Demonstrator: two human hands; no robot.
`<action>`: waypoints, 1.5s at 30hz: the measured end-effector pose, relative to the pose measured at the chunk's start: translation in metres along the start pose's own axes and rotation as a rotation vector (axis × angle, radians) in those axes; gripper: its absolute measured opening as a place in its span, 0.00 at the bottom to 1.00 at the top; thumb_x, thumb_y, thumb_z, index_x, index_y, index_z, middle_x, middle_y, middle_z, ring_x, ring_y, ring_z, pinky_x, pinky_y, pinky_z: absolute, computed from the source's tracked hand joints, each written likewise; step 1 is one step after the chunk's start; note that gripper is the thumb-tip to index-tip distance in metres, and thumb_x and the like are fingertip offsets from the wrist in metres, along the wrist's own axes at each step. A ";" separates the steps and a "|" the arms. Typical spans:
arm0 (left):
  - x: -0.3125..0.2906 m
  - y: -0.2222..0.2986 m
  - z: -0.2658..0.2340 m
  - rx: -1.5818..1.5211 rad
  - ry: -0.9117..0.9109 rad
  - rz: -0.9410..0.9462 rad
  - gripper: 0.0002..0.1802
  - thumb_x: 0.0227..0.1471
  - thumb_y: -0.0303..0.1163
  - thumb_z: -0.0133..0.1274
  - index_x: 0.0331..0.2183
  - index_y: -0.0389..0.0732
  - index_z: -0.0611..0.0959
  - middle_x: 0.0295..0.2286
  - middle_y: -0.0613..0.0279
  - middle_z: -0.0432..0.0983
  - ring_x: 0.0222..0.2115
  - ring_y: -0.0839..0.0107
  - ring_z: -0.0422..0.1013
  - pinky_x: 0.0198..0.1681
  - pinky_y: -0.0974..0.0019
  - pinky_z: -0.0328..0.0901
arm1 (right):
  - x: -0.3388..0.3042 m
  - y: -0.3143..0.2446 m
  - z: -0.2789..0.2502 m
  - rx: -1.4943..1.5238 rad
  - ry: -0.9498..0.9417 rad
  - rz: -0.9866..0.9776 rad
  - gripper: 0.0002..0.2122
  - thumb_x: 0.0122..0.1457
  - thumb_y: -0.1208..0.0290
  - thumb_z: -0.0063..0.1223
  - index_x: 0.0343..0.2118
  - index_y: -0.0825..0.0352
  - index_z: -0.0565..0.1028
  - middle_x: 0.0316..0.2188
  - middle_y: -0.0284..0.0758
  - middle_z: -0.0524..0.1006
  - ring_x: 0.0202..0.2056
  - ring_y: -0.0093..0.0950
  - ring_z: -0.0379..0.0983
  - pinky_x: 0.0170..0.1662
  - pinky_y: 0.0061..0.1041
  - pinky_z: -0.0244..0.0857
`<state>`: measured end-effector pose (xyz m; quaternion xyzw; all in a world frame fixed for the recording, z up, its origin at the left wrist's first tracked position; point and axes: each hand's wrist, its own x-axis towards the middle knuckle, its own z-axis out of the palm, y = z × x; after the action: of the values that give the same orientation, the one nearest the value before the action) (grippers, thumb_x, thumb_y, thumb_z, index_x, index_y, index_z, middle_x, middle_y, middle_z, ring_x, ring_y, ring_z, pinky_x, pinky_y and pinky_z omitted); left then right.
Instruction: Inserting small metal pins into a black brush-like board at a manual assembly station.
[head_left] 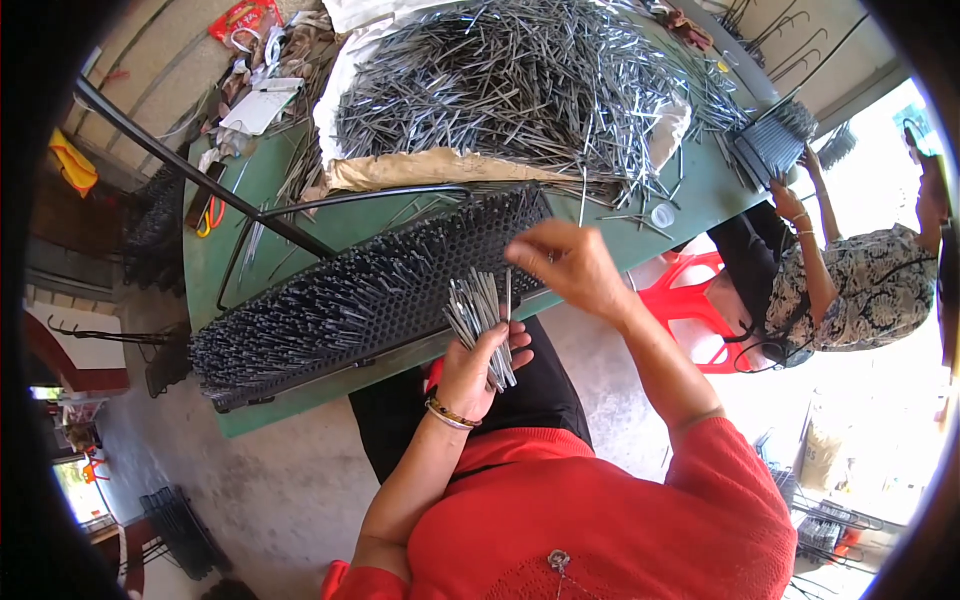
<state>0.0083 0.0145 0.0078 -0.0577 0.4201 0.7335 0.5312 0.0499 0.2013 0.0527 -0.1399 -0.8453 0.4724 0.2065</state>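
My left hand (478, 365) is closed round a bundle of thin grey metal rods (474, 305), their ends fanned out at the top. One rod stands apart from the bundle beside my left fingers. Just above it is my right hand (575, 268), its fingers bent together in a pinch; whether they grip a rod cannot be seen. Behind both hands, a long black perforated rack (450, 275) lies slanted on the table. Upright rods (310, 310) fill its left and middle holes densely, while open holes show toward its right end.
A large heap of loose rods (500, 80) lies on paper sheeting across the green table (700, 195). Orange-handled scissors (210, 215), a notepad (262, 106) and a small clear cap (662, 215) lie around it. At right, a co-worker (850, 290) handles another rack (765, 150) near a red stool (690, 310).
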 end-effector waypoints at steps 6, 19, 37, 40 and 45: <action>-0.005 0.005 0.011 0.011 -0.060 0.051 0.14 0.55 0.29 0.50 0.44 0.37 0.74 0.37 0.56 0.75 0.39 0.64 0.74 0.40 0.58 0.73 | -0.015 0.002 0.015 0.151 -0.225 0.243 0.13 0.52 0.65 0.59 0.23 0.73 0.77 0.12 0.35 0.71 0.16 0.17 0.63 0.21 0.23 0.59; -0.005 -0.004 -0.001 -0.023 0.044 0.019 0.14 0.54 0.28 0.49 0.43 0.39 0.74 0.40 0.54 0.75 0.40 0.66 0.73 0.39 0.60 0.72 | 0.014 -0.020 0.000 0.153 0.034 0.122 0.08 0.56 0.71 0.56 0.33 0.73 0.77 0.24 0.33 0.78 0.27 0.16 0.72 0.32 0.17 0.67; -0.007 -0.006 -0.005 0.022 0.025 -0.014 0.15 0.54 0.29 0.50 0.45 0.40 0.73 0.37 0.54 0.77 0.32 0.70 0.75 0.34 0.66 0.73 | 0.058 0.018 0.042 -0.164 0.050 -0.389 0.07 0.54 0.73 0.57 0.33 0.69 0.77 0.28 0.38 0.77 0.25 0.30 0.75 0.28 0.25 0.69; -0.007 -0.006 -0.006 0.028 0.022 -0.018 0.15 0.54 0.29 0.50 0.45 0.40 0.73 0.37 0.54 0.77 0.32 0.71 0.74 0.34 0.66 0.73 | 0.056 0.015 0.041 -0.197 0.057 -0.396 0.06 0.53 0.73 0.58 0.33 0.68 0.76 0.28 0.37 0.77 0.27 0.32 0.75 0.29 0.26 0.69; -0.007 -0.006 -0.009 0.044 0.010 -0.014 0.15 0.55 0.30 0.50 0.45 0.40 0.73 0.37 0.53 0.77 0.32 0.71 0.74 0.34 0.67 0.73 | 0.055 0.016 0.043 -0.181 0.088 -0.372 0.08 0.52 0.73 0.58 0.35 0.68 0.77 0.30 0.38 0.77 0.30 0.34 0.75 0.31 0.27 0.70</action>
<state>0.0129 0.0041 0.0028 -0.0527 0.4383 0.7200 0.5355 -0.0187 0.2012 0.0312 -0.0199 -0.8858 0.3417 0.3134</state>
